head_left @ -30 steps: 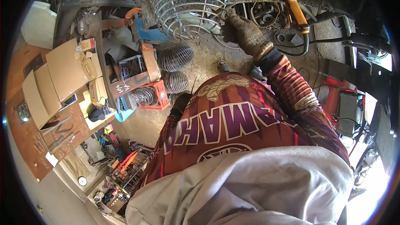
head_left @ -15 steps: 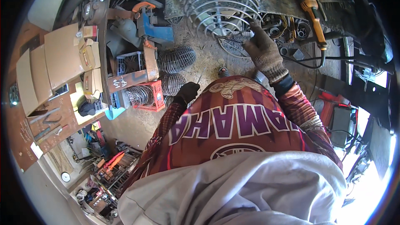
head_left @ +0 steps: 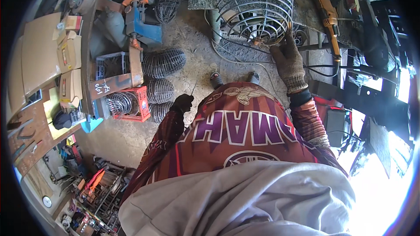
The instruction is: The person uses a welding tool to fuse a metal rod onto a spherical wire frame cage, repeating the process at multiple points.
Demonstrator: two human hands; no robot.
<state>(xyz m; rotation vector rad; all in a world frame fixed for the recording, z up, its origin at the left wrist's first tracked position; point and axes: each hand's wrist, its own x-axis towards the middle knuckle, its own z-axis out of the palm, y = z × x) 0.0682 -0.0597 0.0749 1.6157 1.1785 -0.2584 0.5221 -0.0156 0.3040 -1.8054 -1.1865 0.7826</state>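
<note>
At the top of the head view, a round wire cage (head_left: 255, 1) of bent metal rings lies at the bench edge, its narrow end toward me. My right hand (head_left: 288, 67), in a grey-brown knit glove, has its fingers at the cage's near right rim, with the thumb pointing up and set apart from them. The fingertips are partly hidden among the wires. My left hand (head_left: 183, 103), in a dark glove, hangs beside my body, closed on a thin metal rod (head_left: 194, 88) that points up.
Several wire coils (head_left: 164, 63) lie on the floor at the left, by a red crate (head_left: 142, 103). A blue clamp tool (head_left: 144, 30) and cardboard boxes (head_left: 41, 54) stand farther left. A yellow power tool (head_left: 329, 19) and its black cable are at right. A cable crosses the floor.
The view has shifted, with my feet now showing more. The wire cage has moved slightly right and toward me, along with my right hand. My left hand still holds the rod.
</note>
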